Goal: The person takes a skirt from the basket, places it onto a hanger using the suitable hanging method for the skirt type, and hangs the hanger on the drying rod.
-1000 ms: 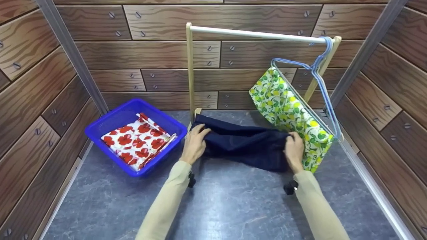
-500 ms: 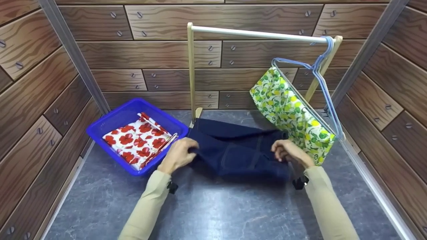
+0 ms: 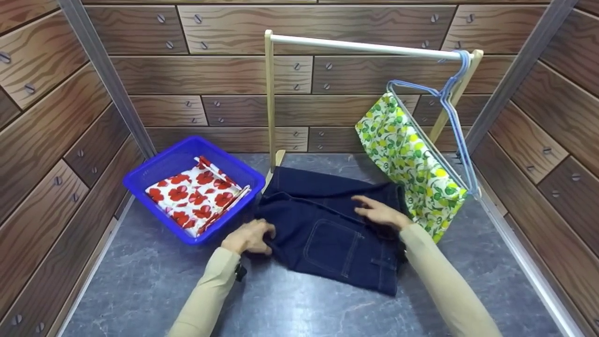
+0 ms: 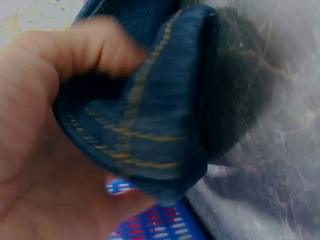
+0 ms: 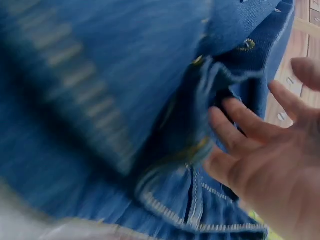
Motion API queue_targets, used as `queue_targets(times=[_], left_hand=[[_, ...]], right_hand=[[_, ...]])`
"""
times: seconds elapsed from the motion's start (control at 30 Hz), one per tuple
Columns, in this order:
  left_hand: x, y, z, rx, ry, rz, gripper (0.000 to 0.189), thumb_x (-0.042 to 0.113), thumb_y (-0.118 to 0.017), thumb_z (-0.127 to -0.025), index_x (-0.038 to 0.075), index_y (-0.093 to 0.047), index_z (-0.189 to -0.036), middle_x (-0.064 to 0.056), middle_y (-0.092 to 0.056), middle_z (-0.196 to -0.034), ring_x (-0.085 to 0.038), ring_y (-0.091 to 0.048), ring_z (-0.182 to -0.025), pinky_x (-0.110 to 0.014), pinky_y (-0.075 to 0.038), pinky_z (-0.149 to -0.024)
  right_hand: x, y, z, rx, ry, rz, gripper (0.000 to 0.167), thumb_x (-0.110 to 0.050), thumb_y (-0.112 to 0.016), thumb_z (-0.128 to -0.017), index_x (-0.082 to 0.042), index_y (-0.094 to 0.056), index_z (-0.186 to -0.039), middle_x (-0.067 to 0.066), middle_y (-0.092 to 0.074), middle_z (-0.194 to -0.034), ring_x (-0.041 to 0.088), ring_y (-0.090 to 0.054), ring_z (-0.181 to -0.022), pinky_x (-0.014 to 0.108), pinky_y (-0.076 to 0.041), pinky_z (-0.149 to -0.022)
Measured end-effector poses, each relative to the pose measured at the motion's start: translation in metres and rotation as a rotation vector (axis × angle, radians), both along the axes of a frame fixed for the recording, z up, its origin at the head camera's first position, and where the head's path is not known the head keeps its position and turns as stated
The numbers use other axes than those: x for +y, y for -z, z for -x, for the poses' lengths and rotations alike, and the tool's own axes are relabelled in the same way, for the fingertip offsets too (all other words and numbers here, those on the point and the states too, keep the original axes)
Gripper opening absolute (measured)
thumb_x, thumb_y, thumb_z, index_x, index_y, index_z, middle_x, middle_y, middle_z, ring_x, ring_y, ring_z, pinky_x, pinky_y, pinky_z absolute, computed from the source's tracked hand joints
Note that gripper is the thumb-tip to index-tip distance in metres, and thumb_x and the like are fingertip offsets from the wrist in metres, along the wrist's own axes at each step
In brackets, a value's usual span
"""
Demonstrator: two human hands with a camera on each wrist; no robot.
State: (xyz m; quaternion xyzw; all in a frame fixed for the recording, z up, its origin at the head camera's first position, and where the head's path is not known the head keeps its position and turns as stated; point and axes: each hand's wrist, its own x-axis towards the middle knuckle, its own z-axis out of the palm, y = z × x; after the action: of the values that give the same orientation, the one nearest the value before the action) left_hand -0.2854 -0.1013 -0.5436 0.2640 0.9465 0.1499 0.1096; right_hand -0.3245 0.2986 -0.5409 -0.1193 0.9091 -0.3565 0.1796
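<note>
A pair of dark blue jeans (image 3: 323, 252) lies spread on the grey surface, a stitched pocket facing up and the waist end at the right. My left hand (image 3: 250, 236) is at the left end of the jeans; in the left wrist view its thumb and fingers pinch a hem corner (image 4: 165, 105) with yellow stitching. Over the right half, my right hand (image 3: 378, 213) reaches across the cloth with its fingers extended and spread. In the right wrist view those fingertips are right at the waistband folds, near a metal button (image 5: 246, 45).
To the left, a blue plastic basket (image 3: 154, 206) holds white cloth with red flowers (image 3: 194, 201). A clothes rack (image 3: 365, 45) stands behind, with blue hangers (image 3: 454, 110) at its right end bearing a lemon-print cloth (image 3: 398, 140). Wood-patterned walls enclose the surface.
The jeans have been spread out toward me, exposing the pocket. My left hand moved left and down to the lower corner; my right hand let go of the right edge and moved left over the cloth.
</note>
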Motion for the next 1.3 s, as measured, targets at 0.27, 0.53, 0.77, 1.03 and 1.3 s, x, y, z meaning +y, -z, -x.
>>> queue_targets(times=[0.27, 0.53, 0.77, 1.03, 1.3], left_hand=[[0.007, 0.001, 0.001, -0.137, -0.107, -0.034, 0.072, 0.071, -0.069, -0.073, 0.018, -0.06, -0.12, -0.011, -0.058, -0.123, -0.029, -0.056, -0.114, -0.045, -0.046, -0.1], [0.014, -0.001, -0.001, -0.138, -0.102, 0.014, 0.082, 0.063, -0.073, -0.075, 0.016, -0.053, -0.138, -0.02, -0.049, -0.14, -0.037, -0.05, -0.128, -0.05, -0.042, -0.106], [0.012, 0.0, -0.002, -0.118, -0.109, 0.016, 0.078, 0.055, -0.076, -0.077, 0.014, -0.053, -0.139, -0.02, -0.047, -0.143, -0.036, -0.048, -0.131, -0.048, -0.04, -0.11], [0.014, 0.01, -0.009, -0.065, -0.138, -0.001, 0.082, 0.044, -0.082, -0.074, 0.013, -0.048, -0.142, -0.021, -0.047, -0.137, -0.04, -0.046, -0.13, -0.057, -0.043, -0.103], [0.017, 0.02, -0.006, 0.057, -0.217, -0.061, 0.077, 0.025, -0.077, -0.081, 0.015, -0.04, -0.149, -0.027, -0.032, -0.152, -0.048, -0.036, -0.137, -0.067, -0.04, -0.1]], right_hand=[[-0.015, 0.0, 0.028, 0.175, 0.22, -0.137, 0.057, -0.021, -0.047, -0.102, -0.015, -0.028, -0.155, 0.034, -0.026, -0.152, 0.054, -0.023, -0.14, 0.067, -0.026, -0.11], [-0.013, 0.004, 0.041, 0.266, 0.149, -0.272, 0.063, -0.003, -0.049, -0.093, -0.01, -0.032, -0.153, 0.026, -0.064, -0.115, 0.041, -0.06, -0.104, 0.054, -0.047, -0.091], [-0.023, -0.002, 0.048, 0.19, 0.095, -0.245, 0.063, -0.001, -0.037, -0.092, -0.005, -0.027, -0.154, 0.025, -0.042, -0.149, 0.045, -0.036, -0.138, 0.056, -0.031, -0.114], [-0.027, -0.026, 0.055, 0.217, 0.24, 0.394, 0.074, 0.01, -0.036, -0.087, -0.001, -0.011, -0.156, 0.028, -0.023, -0.158, 0.038, -0.018, -0.149, 0.05, -0.016, -0.121], [-0.03, -0.034, 0.064, 0.12, 0.315, 0.706, 0.092, 0.019, -0.034, -0.085, -0.011, 0.019, -0.155, 0.014, 0.011, -0.164, 0.025, 0.007, -0.152, 0.042, -0.015, -0.12]])
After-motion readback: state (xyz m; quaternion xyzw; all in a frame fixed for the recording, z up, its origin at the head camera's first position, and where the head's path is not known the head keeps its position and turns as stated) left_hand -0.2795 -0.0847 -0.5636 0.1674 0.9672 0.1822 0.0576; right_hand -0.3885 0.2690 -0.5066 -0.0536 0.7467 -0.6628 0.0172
